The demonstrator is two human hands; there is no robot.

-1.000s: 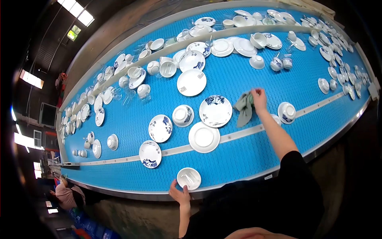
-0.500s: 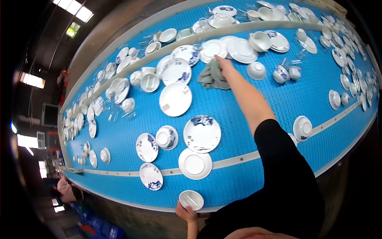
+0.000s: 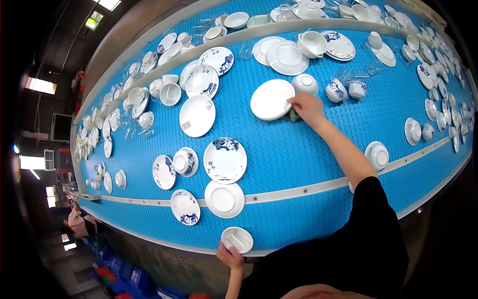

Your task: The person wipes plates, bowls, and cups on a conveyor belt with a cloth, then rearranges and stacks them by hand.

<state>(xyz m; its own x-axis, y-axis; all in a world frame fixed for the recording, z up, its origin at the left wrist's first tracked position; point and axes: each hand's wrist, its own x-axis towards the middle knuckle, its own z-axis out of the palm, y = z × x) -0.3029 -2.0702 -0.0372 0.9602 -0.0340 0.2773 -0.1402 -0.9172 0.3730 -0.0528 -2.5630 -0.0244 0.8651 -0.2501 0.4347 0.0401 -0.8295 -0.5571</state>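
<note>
My right hand [image 3: 306, 108] grips the right rim of a plain white plate [image 3: 272, 99] above the blue belt. Part of a grey-green cloth [image 3: 295, 115] shows beneath that hand; the rest is hidden. Close behind the plate is an upturned white bowl [image 3: 304, 84]. Down at the near edge, my left hand [image 3: 230, 256] has its fingers closed on the side of a small white bowl [image 3: 237, 240], in which a clear, glass-like piece is visible. Just beyond this bowl lie an upturned white dish [image 3: 224, 199] and a blue-patterned plate [image 3: 225, 160].
A pale divider [image 3: 259, 31] curves along the far side, and a metal strip [image 3: 279, 193] crosses the near part. Stacked plates [image 3: 288, 57], two patterned cups [image 3: 336, 90] and clear glassware surround the right hand. A person [image 3: 79, 224] and blue crates [image 3: 117, 271] are at lower left.
My right hand has drawn the white plate away from the divider, towards me and slightly right. Much of the cloth is now hidden. Dishes appear shifted left; my left hand still holds the small bowl.
</note>
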